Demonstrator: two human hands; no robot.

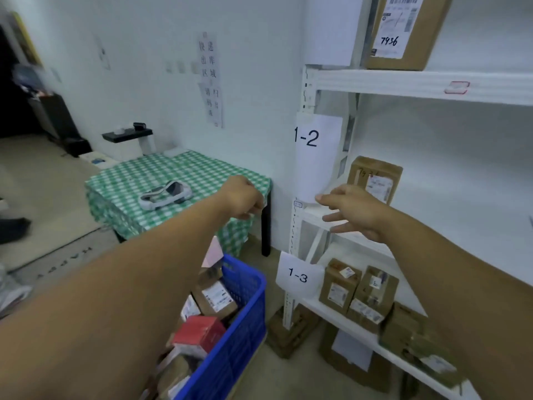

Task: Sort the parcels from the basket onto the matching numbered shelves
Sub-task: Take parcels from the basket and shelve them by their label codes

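Observation:
A blue plastic basket [245, 321] sits on the floor at lower centre, filled with several parcels, among them a red box [199, 334] and a brown labelled box [215, 298]. My left hand [243, 197] hangs above the basket with fingers curled down, and nothing shows in it. My right hand [352, 210] reaches with spread fingers toward the white shelf unit, near the paper sign 1-2 [315, 157]. A brown parcel [375, 179] stands on the 1-2 shelf just behind that hand. Below the sign 1-3 [298, 275] stand several brown parcels [357, 290].
A brown box marked 7436 [403, 30] stands on the top shelf [403, 83]. A table with a green checked cloth [161, 180] is left of the shelves, with a grey-white device [165, 194] on it. More boxes [291, 333] lie on the floor under the shelves.

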